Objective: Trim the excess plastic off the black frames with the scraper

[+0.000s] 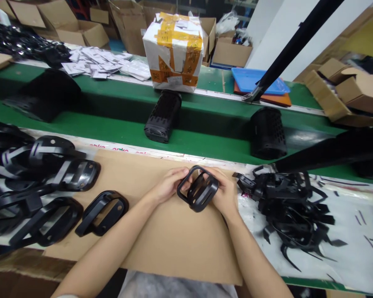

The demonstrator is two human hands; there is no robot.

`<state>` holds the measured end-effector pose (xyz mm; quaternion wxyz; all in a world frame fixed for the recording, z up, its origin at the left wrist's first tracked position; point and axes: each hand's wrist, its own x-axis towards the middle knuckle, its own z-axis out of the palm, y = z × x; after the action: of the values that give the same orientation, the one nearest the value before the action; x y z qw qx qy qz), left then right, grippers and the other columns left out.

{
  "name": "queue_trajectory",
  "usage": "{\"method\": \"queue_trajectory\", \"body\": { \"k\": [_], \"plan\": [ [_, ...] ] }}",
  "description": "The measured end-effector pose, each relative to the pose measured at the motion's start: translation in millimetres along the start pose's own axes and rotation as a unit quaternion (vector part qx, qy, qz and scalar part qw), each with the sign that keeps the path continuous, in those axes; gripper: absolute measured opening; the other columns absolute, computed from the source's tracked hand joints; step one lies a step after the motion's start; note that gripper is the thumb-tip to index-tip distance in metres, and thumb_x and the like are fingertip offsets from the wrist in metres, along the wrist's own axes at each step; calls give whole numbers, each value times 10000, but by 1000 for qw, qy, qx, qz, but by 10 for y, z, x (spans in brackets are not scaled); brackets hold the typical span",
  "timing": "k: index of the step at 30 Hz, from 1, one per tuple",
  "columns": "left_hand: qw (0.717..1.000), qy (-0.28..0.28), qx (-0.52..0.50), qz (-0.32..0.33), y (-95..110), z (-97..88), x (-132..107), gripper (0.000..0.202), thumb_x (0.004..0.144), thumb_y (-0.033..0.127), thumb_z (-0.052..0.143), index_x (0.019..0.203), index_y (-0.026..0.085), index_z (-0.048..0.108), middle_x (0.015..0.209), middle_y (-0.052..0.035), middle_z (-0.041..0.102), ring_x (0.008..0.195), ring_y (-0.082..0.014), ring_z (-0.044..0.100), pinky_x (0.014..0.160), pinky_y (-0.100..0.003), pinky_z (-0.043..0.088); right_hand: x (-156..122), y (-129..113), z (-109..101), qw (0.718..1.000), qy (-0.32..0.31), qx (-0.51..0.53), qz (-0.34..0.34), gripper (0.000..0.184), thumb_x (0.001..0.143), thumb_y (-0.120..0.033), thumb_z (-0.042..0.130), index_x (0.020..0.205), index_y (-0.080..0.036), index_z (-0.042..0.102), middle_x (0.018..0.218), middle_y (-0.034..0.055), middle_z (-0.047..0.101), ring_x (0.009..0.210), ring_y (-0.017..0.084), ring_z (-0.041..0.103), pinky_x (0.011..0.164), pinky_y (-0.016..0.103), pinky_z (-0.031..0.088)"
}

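Observation:
Between both hands, above a flat cardboard sheet, a black plastic frame with a handle-like bar is held tilted. My left hand grips its left edge with the fingertips. On the opposite side my right hand is closed round the edge, its fingers partly hidden behind the part. A similar black handle part lies on the cardboard left of my left forearm. More such parts are heaped at the far left. To the right of my right hand sits a tangled pile of thin black plastic pieces.
Behind the cardboard runs a green conveyor belt carrying black perforated housings. Beyond it stand a taped white box, a heap of white paper pieces and a blue tray. A dark metal post slants across the right.

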<state>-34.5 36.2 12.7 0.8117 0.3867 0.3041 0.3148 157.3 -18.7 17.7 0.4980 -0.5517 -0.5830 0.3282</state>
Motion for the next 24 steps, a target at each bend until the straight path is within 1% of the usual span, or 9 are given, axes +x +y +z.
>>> {"method": "queue_trajectory", "body": {
  "k": [4, 7, 9, 12, 15, 17, 19, 21, 24],
  "plan": [
    [1000, 8, 13, 4, -14, -12, 18, 490, 804, 619, 767, 691, 156, 655, 646, -2, 563, 532, -98, 446, 535, -279, 299, 5, 72, 18, 1000, 9, 0, 14, 237, 989, -374, 664, 1120, -227, 797, 1114, 80, 771, 1058, 250, 711, 962, 392, 550],
    [1000, 12, 20, 3, -8, -16, 27, 504, 798, 641, 760, 709, 155, 655, 625, 4, 544, 542, -105, 444, 545, -282, 289, 18, 80, 28, 999, 13, 7, 29, 242, 964, -397, 685, 1060, -211, 805, 1057, 78, 779, 997, 253, 718, 914, 389, 566],
    [999, 15, 35, 8, 45, 3, 9, 517, 790, 658, 759, 726, 158, 645, 596, 18, 519, 541, -102, 425, 548, -275, 276, 23, 72, 28, 999, 13, 17, 35, 245, 949, -408, 696, 1036, -208, 807, 1036, 77, 788, 976, 261, 723, 900, 398, 575],
    [996, 8, 89, 10, 232, 79, -86, 514, 776, 649, 790, 752, 170, 605, 603, 41, 507, 552, -92, 417, 559, -252, 284, 21, 107, 15, 999, -2, 37, 37, 250, 928, -404, 717, 1074, -218, 801, 1088, 81, 793, 1000, 268, 730, 897, 388, 585],
    [987, 22, 157, 37, 496, 156, -289, 482, 784, 598, 819, 794, 171, 595, 683, 36, 545, 607, -88, 453, 594, -235, 320, 26, 215, -3, 998, -25, 29, 52, 321, 882, -421, 740, 1135, -232, 795, 1153, 88, 784, 976, 257, 738, 813, 338, 598],
    [981, 56, 174, 65, 651, 142, -486, 450, 799, 566, 823, 829, 169, 614, 708, 35, 544, 630, -89, 462, 612, -230, 342, 41, 278, -12, 997, -22, 1, 75, 335, 865, -482, 722, 1051, -218, 814, 1073, 96, 800, 899, 257, 746, 764, 333, 602],
    [976, 106, 168, 91, 756, 42, -724, 429, 808, 550, 823, 854, 168, 632, 725, 26, 558, 642, -95, 480, 623, -231, 365, 61, 300, -18, 995, -7, -30, 100, 375, 839, -554, 708, 938, -209, 821, 989, 104, 811, 870, 274, 756, 752, 344, 608],
    [963, 173, 157, 132, 809, -138, -997, 422, 805, 544, 828, 855, 166, 645, 755, 7, 593, 656, -102, 501, 630, -234, 381, 83, 284, -23, 992, 6, -49, 116, 420, 794, -608, 710, 885, -214, 822, 974, 112, 820, 886, 302, 768, 737, 353, 619],
    [925, 284, 155, 200, 844, -476, -1461, 410, 795, 539, 831, 848, 160, 684, 727, 4, 596, 631, -98, 468, 612, -234, 360, 113, 259, -39, 988, 15, -67, 136, 462, 725, -663, 710, 856, -239, 837, 978, 120, 830, 891, 339, 785, 658, 361, 637]
  ]
}}
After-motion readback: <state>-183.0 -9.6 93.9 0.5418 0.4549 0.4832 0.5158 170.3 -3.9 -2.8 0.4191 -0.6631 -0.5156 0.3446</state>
